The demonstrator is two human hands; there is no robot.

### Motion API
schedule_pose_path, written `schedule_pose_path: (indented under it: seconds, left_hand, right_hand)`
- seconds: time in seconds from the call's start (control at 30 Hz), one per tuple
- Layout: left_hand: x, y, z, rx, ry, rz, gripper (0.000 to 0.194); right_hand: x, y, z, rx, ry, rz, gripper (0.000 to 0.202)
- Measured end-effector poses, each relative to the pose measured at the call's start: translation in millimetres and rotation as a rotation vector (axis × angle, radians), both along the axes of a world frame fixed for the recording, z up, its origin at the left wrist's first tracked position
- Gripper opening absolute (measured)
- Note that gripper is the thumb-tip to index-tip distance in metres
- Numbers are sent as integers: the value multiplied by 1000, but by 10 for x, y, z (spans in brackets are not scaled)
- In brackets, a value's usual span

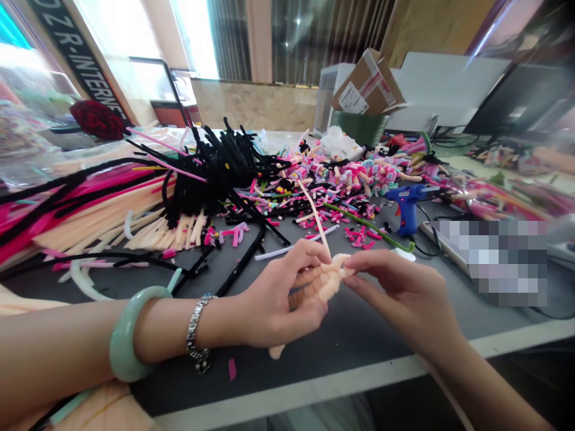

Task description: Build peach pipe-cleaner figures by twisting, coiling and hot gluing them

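Above the near edge of the grey bench [359,326], your left hand [285,299] grips a peach-coloured, fuzzy coiled piece [327,284] with a pale stem sticking up, while your right hand [399,287] pinches its right end between thumb and fingers. Farther in, toward the bench's right side, lies a blue plastic glue gun [408,209], with a heap of pink, black and lilac fuzzy offcuts [309,185] to its left.

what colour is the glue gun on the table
Blue, with a red trigger; the head view shows it.

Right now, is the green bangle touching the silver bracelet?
Apart: the head view shows bare left arm between the bangle and the bracelet.
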State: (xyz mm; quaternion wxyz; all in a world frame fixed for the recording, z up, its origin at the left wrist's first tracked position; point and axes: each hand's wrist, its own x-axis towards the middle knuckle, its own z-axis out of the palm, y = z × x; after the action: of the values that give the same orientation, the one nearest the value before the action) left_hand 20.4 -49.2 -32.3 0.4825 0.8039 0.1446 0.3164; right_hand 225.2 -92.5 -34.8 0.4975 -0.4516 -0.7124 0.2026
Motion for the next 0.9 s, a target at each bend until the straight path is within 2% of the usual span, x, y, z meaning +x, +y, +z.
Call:
schedule_pose_path:
  seconds: [0.3, 0.43, 0.67, 0.9]
  left_hand:
    - [-21, -74, 54, 118, 64, 147, 42]
    - [-31, -89, 106, 171, 112, 205, 39]
    - [10, -79, 162, 65, 88, 208, 14]
    - [39, -100, 214, -52, 79, 223, 15]
  right_hand:
    - [-23, -33, 21, 214, -179, -69, 24]
    - [-32, -53, 43, 253, -193, -67, 26]
    - [-45, -73, 77, 310, -259, -72, 24]
    - [-53, -87, 55, 320, -273, -71, 26]
